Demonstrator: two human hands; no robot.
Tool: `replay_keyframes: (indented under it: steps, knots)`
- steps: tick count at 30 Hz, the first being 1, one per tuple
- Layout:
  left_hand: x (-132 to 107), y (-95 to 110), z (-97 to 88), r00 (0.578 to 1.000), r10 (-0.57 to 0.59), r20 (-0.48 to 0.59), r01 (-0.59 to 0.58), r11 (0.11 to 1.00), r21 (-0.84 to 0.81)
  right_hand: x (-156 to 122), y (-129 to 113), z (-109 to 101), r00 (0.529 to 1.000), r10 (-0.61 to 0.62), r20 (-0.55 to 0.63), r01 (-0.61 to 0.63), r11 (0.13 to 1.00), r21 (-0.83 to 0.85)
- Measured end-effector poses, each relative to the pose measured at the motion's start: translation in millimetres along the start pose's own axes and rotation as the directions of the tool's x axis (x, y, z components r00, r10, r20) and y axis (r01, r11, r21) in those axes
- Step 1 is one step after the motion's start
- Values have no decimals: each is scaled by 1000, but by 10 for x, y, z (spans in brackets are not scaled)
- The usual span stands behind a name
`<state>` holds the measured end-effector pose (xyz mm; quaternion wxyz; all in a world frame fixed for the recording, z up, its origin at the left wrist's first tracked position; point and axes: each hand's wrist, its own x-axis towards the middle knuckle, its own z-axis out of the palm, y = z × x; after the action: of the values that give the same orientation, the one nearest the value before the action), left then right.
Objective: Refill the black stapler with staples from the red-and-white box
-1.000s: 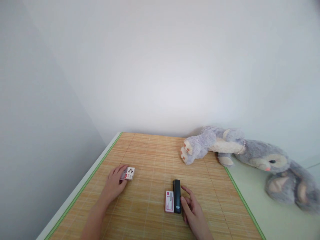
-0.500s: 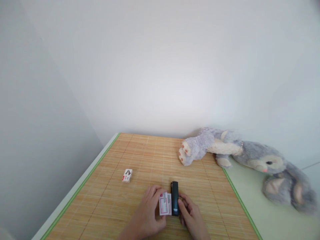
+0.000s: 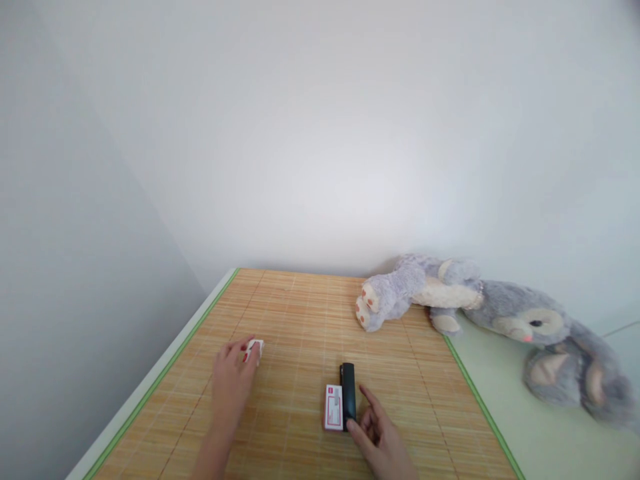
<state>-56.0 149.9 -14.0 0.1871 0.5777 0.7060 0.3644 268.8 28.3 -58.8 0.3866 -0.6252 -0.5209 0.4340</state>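
Note:
My left hand (image 3: 231, 379) lies over a small white and red box (image 3: 255, 347) at the left of the bamboo mat (image 3: 300, 313), fingers stretched onto it. Whether it grips the box I cannot make out. My right hand (image 3: 379, 437) rests near the front edge, fingers loosely apart, thumb tip touching the near end of a black stapler (image 3: 348, 396). A flat white and red box (image 3: 333, 407) lies flush against the stapler's left side.
A grey and cream plush rabbit (image 3: 500, 320) lies along the back right, its feet over the mat's corner. The mat has a green border; pale green surface (image 3: 505, 413) lies to its right. White walls close in at the back and left.
My left hand left the flat box beside the stapler and moved back left onto the small box. My right hand stayed by the stapler.

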Motion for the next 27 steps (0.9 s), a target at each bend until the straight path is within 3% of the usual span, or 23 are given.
replay_keyframes:
  steps: [3,5,12,15,20,25,27]
  knots:
    - [279,-210,-86,994,-68,82,67,998,10,-35,-36,55,999,35,32,-27,973,-230]
    - [331,-181,10,983,-68,170,69,998,-1,-40,-123,87,998,62,33,-47,938,-343]
    - [-47,531,830,918,23,397,7,997,-75,-32,-468,102,999,39,18,-30,932,-360]
    - [-246,752,1036,899,54,434,-11,995,-101,-28,-529,91,1000,16,24,-6,930,-366]
    - [-413,840,1033,891,70,449,-13,992,-129,-24,-581,63,999,19,51,1,927,-375]
    - [-641,845,893,938,74,340,-29,991,-134,-10,-565,12,995,68,67,-35,914,-405]
    - [-822,844,918,948,45,315,21,979,-202,10,-550,3,993,78,84,-38,914,-403]
